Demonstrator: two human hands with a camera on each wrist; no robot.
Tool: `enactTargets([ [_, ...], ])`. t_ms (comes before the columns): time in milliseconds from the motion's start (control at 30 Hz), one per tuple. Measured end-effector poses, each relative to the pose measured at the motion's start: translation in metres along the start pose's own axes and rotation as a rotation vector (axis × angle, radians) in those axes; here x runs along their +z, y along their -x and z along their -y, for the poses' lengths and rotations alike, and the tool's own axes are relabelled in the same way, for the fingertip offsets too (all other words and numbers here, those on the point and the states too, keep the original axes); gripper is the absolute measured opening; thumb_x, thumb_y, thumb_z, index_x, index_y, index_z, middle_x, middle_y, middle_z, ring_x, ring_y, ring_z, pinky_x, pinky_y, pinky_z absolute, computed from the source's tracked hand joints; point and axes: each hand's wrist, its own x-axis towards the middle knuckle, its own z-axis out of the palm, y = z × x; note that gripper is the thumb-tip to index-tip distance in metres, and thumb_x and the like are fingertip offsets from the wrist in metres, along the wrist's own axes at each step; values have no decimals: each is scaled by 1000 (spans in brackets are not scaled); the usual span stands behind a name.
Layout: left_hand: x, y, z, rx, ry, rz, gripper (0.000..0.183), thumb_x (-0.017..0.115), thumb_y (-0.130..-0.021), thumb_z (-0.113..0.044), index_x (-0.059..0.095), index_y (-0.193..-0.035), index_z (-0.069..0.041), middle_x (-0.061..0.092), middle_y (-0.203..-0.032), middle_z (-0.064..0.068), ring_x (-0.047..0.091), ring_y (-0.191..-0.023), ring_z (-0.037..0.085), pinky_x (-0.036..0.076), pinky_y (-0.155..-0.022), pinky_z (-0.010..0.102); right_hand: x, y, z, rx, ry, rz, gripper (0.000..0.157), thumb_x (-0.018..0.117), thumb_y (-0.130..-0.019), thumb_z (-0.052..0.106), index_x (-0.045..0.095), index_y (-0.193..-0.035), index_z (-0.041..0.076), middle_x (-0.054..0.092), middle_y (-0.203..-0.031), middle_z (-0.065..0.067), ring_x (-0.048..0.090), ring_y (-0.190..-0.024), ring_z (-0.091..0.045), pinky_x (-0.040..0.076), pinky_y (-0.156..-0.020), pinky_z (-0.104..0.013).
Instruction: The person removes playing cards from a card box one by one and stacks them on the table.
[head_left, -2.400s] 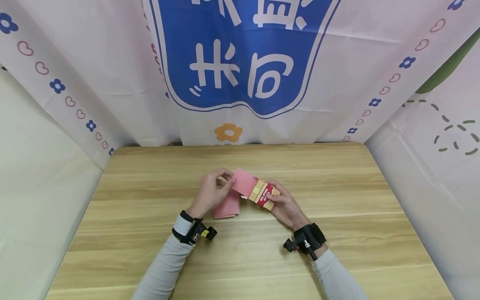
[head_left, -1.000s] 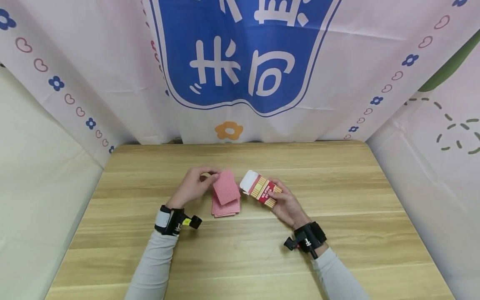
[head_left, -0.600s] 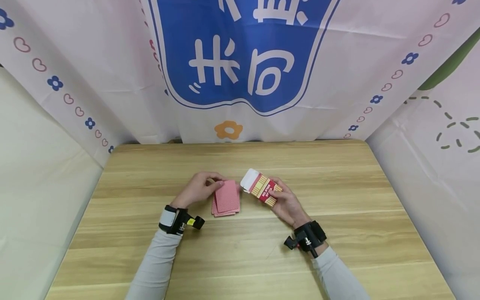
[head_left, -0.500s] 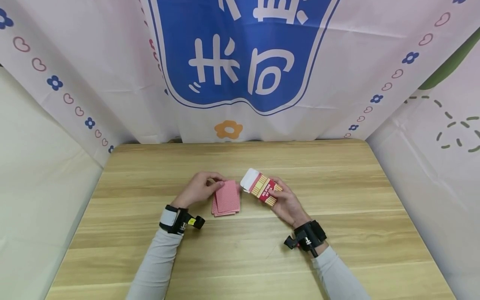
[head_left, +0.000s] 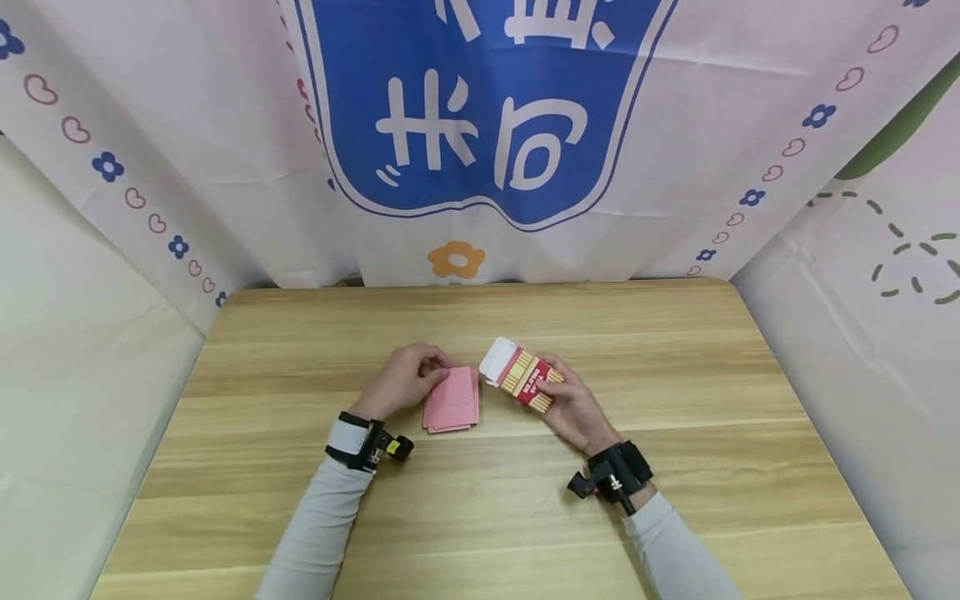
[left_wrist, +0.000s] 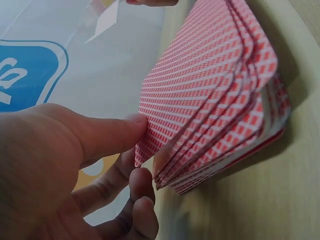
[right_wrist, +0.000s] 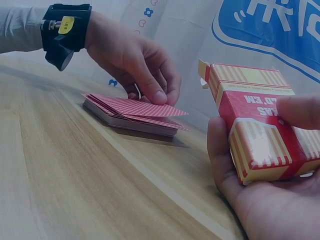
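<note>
A deck of red-and-white patterned playing cards (head_left: 453, 402) lies face down on the table, its top cards slightly askew. My left hand (head_left: 408, 379) pinches the top card at one corner between thumb and fingers; in the left wrist view that card (left_wrist: 190, 75) is tipped up off the ones below. The right wrist view shows the squared lower stack (right_wrist: 130, 126) flat on the wood. To the right, my right hand (head_left: 573, 406) grips a red-and-yellow striped card box (head_left: 527, 379), thumb across its front. The box's white flap (head_left: 499, 358) stands open toward the deck.
The wood-grain table (head_left: 480, 517) reaches to a white curtain (head_left: 225, 150) with a blue printed emblem (head_left: 480, 117) at its back edge. Pale cloth walls rise on both sides. Each wrist wears a black strap with a small camera.
My left hand pulled a card out of the box, carried it left and lowered it onto the deck, lining it up. My right hand has kept the box almost still.
</note>
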Motion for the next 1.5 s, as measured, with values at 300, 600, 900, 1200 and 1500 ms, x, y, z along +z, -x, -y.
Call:
enactTargets([
  [300,3,1,-1,-24,-87,-37,13,71,-96,-16,79,-106,-14,69,-102,2,63,-89,17,54,-78,35,1,1,1,3,6,-2,44,47,-99,-7,49,-138,15,35,-152,-18,57,-127,-30,54,-101,-45],
  [600,5,1,-1,-36,-122,-59,14,71,-96,-17,80,-107,-16,69,-103,0,63,-92,17,55,-80,36,1,0,1,3,25,-3,43,48,-99,-6,50,-137,16,37,-150,-18,58,-125,-29,54,-100,-45],
  [900,5,1,0,-19,-106,-67,14,71,-96,-16,79,-107,-14,70,-103,2,65,-92,17,56,-81,37,2,0,0,3,31,-7,43,47,-99,-6,51,-136,16,40,-149,-17,58,-125,-29,53,-101,-46],
  [1200,5,4,-14,54,-17,-136,24,66,-100,-19,73,-121,-9,72,-106,3,65,-83,15,56,-73,33,2,2,0,6,42,7,45,46,-100,-6,49,-139,17,36,-151,-17,57,-128,-29,53,-102,-46],
  [1500,17,7,-38,272,119,-266,21,72,-95,-16,74,-113,-6,73,-98,1,58,-70,12,49,-60,27,2,1,-1,0,84,11,44,51,-98,-3,51,-137,17,39,-150,-16,57,-127,-27,53,-102,-45],
])
